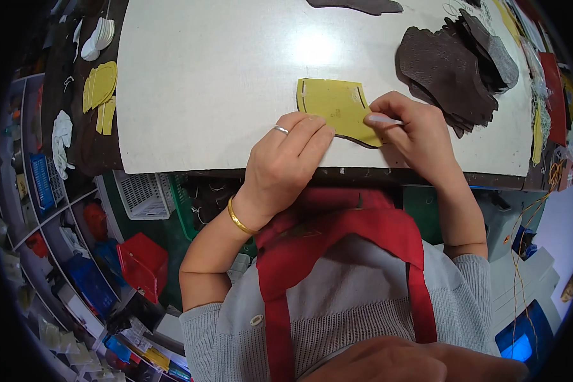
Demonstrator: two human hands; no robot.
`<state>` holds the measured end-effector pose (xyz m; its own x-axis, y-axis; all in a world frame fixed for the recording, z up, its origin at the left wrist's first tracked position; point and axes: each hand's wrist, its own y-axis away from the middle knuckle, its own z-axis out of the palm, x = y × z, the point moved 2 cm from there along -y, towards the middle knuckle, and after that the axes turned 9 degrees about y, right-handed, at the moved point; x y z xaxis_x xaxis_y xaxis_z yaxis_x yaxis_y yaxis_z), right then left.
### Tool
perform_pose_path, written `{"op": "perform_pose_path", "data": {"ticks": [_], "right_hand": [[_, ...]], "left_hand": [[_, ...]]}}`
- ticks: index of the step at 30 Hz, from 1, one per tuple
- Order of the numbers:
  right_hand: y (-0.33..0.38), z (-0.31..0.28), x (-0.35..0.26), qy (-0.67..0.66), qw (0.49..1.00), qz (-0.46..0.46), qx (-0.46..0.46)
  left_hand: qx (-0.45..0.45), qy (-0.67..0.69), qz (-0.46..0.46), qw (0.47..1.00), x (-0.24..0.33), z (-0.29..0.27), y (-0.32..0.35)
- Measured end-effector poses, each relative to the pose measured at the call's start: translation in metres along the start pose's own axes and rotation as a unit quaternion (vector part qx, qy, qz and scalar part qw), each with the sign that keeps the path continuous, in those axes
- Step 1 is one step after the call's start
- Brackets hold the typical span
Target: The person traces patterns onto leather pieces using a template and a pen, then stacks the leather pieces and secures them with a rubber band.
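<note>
Head view: on your white tabletop [210,95], dark-brown leather pieces [439,63] lie stacked at right. Your left hand [285,153] rests its fingers on the near-left edge of the yellow template [334,102]; whether it grips, I cannot tell. Your right hand [421,130] pinches a slim pale pen-like tool [386,120], its long axis roughly left-right. From those fingers the template lies directly left; its right-hand slot [363,97], nearer this hand, sits just beyond and left of the fingertips.
</note>
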<state>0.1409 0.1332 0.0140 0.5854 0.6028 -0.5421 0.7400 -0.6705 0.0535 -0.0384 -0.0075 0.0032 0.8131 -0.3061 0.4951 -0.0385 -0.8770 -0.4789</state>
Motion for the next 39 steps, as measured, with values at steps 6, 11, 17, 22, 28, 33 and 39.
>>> {"op": "perform_pose_path", "data": {"ticks": [6, 11, 17, 22, 28, 33, 39], "right_hand": [[-0.002, -0.003, 0.008, 0.008, 1.000, -0.011, 0.007], [0.009, -0.022, 0.028, -0.096, 0.992, 0.075, -0.044], [0.027, -0.013, 0.011, 0.117, 0.985, -0.051, 0.114], [0.013, -0.025, 0.013, 0.075, 0.979, -0.095, 0.165], [-0.041, -0.018, -0.032, 0.059, 0.984, -0.166, 0.025], [-0.066, 0.010, -0.053, 0.026, 0.970, -0.223, -0.088], [-0.070, -0.002, -0.034, 0.110, 0.969, -0.200, 0.095]], "left_hand": [[-0.063, -0.059, 0.022, 0.996, 0.003, 0.001, -0.011], [-0.111, -0.130, 0.026, 0.985, 0.011, 0.003, -0.016], [-0.140, -0.148, 0.044, 0.978, 0.016, 0.005, -0.019], [-0.136, -0.118, 0.051, 0.982, 0.023, 0.012, -0.015], [-0.096, -0.148, 0.074, 0.982, 0.034, 0.027, -0.006], [-0.084, -0.091, 0.068, 0.990, 0.034, 0.025, -0.003], [-0.085, -0.125, 0.057, 0.987, 0.033, 0.026, -0.006]]}}
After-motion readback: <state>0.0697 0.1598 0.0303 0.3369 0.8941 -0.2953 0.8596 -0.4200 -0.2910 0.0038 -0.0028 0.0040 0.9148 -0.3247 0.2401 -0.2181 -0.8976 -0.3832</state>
